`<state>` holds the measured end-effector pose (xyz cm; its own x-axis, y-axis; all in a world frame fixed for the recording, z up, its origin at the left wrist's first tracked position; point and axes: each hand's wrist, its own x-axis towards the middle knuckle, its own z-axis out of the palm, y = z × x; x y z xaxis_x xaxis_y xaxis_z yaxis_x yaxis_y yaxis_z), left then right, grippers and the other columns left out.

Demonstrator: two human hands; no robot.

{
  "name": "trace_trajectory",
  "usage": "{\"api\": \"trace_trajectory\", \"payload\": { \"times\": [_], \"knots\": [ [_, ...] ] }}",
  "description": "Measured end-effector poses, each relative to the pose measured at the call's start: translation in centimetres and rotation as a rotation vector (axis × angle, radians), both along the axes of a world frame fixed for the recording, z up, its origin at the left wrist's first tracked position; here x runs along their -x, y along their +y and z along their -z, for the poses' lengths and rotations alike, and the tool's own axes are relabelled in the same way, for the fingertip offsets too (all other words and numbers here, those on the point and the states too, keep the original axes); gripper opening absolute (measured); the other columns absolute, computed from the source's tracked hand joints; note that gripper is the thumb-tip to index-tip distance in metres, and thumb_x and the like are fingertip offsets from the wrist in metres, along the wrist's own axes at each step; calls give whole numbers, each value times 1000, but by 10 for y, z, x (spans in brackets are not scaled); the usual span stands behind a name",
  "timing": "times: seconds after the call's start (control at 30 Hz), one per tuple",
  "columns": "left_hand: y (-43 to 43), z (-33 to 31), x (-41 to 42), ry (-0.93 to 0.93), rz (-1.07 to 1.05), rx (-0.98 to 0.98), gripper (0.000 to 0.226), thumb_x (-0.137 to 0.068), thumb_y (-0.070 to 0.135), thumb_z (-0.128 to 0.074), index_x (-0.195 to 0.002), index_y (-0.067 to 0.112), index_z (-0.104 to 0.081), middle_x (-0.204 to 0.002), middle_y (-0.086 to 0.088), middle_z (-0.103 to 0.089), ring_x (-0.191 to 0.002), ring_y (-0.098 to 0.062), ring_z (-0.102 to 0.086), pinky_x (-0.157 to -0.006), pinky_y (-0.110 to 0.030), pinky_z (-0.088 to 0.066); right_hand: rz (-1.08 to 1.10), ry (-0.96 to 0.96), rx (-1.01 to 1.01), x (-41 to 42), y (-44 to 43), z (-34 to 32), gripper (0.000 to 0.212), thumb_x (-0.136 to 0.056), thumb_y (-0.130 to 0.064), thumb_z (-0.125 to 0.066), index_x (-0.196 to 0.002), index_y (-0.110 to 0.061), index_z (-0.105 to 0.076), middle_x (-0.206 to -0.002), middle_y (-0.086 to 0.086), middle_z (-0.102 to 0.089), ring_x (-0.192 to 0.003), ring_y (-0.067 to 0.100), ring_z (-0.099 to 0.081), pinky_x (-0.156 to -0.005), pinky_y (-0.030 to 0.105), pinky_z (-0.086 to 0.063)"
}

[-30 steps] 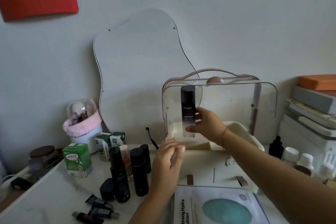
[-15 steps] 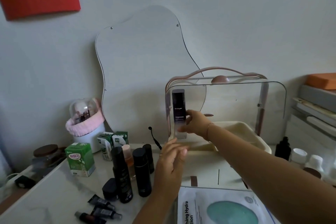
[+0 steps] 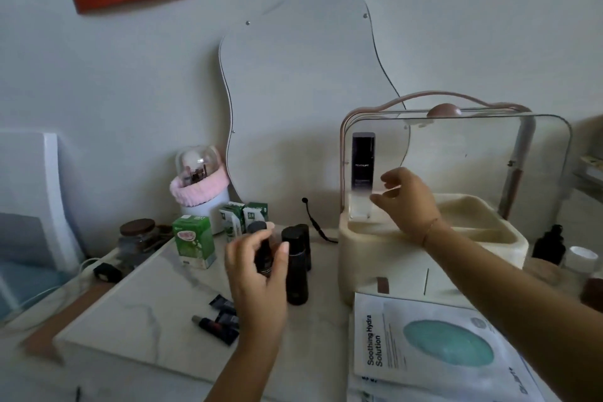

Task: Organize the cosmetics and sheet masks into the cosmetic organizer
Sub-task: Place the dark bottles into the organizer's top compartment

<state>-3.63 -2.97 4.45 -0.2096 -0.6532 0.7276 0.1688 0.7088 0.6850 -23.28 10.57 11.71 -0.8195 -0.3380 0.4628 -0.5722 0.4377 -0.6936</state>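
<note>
The cream cosmetic organizer (image 3: 368,248) stands on the table with its clear lid (image 3: 489,153) raised. A tall black bottle with a clear base (image 3: 363,166) stands upright in its back left corner. My right hand (image 3: 406,202) hovers just right of that bottle, fingers spread and off it. My left hand (image 3: 257,271) grips a black bottle (image 3: 262,250) standing among other black bottles (image 3: 296,264) left of the organizer. Sheet masks (image 3: 440,346) lie in front of the organizer.
Small dark tubes (image 3: 218,320) lie near my left wrist. A green box (image 3: 193,245), two green-white boxes (image 3: 243,215) and a domed holder with a pink band (image 3: 199,186) stand behind. A dropper bottle (image 3: 549,245) and a white-capped jar (image 3: 579,258) sit right of the organizer.
My right hand set the tall bottle down in the organizer's back left corner and let go. My left hand moved left from the organizer's front and took hold of a black bottle.
</note>
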Motion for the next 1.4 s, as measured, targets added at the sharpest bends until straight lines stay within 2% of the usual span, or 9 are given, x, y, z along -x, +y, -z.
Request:
{"api": "trace_trajectory", "payload": {
  "times": [0.2,0.43,0.57,0.73,0.9,1.03,1.1,1.23,1.4],
  "knots": [
    [-38,26,-11,-308,76,-275,51,-82,26,-70,-126,12,-50,-122,-3,-53,-114,-19,-49,-95,-34,-41,-142,97,206,-87,26,26,21,-81,-14,-69,-96,-24,-57,-90,-11,-60,-81,2,-59,-69,7,-48],
    [-47,34,-3,-400,120,-314,46,-84,36,-66,-125,17,-55,-118,-1,-63,-108,-20,-58,-90,-38,-48,-327,-66,212,-125,13,55,16,-81,-10,-68,-91,-20,-61,-88,-5,-63,-81,7,-62,-71,14,-52],
    [-43,31,-11,-334,117,-284,35,-84,29,-68,-116,16,-63,-103,0,-69,-96,-18,-64,-78,-30,-49,-398,-220,164,-128,0,66,22,-80,-13,-72,-99,-15,-60,-94,-3,-64,-86,10,-64,-73,18,-54],
    [-19,0,-31,-141,264,-186,31,-78,34,-72,-108,27,-67,-90,15,-71,-84,5,-65,-65,-5,-45,-519,-223,104,-131,-4,65,45,-73,-20,-78,-113,-23,-57,-104,-8,-64,-97,6,-62,-85,20,-53],
    [20,-38,-22,-127,579,-176,38,-70,48,-72,-104,32,-68,-99,3,-72,-93,-12,-68,-82,-37,-56,-641,-129,174,-130,2,43,46,-72,-17,-79,-114,-16,-62,-100,2,-70,-93,14,-67,-81,25,-54],
    [36,-48,4,-137,646,-147,51,-70,53,-70,-114,27,-64,-105,6,-72,-100,-12,-66,-87,-40,-53,-597,-58,227,-118,23,19,36,-72,-15,-77,-105,-23,-65,-94,2,-71,-85,17,-67,-73,24,-57],
    [39,-47,19,-191,640,-80,49,-75,56,-66,-117,32,-62,-110,14,-69,-105,-3,-62,-89,-29,-49,-534,8,234,-104,34,6,38,-72,-13,-77,-104,-29,-64,-94,-1,-70,-86,16,-65,-76,26,-57],
    [41,-31,43,-382,639,18,44,-79,58,-52,-118,38,-56,-126,18,-56,-114,16,-44,-91,-4,-36,-273,227,82,-62,46,-13,49,-71,-16,-79,-113,-33,-60,-104,-3,-52,-94,6,-50,-85,8,-42],
    [40,-10,56,-444,592,111,52,-83,50,-49,-125,22,-58,-134,16,-47,-130,10,-32,-109,-17,-26,-129,136,-78,-11,41,-12,50,-71,-16,-79,-118,-19,-63,-101,7,-58,-92,25,-58,-86,30,-45]
  ]
}}
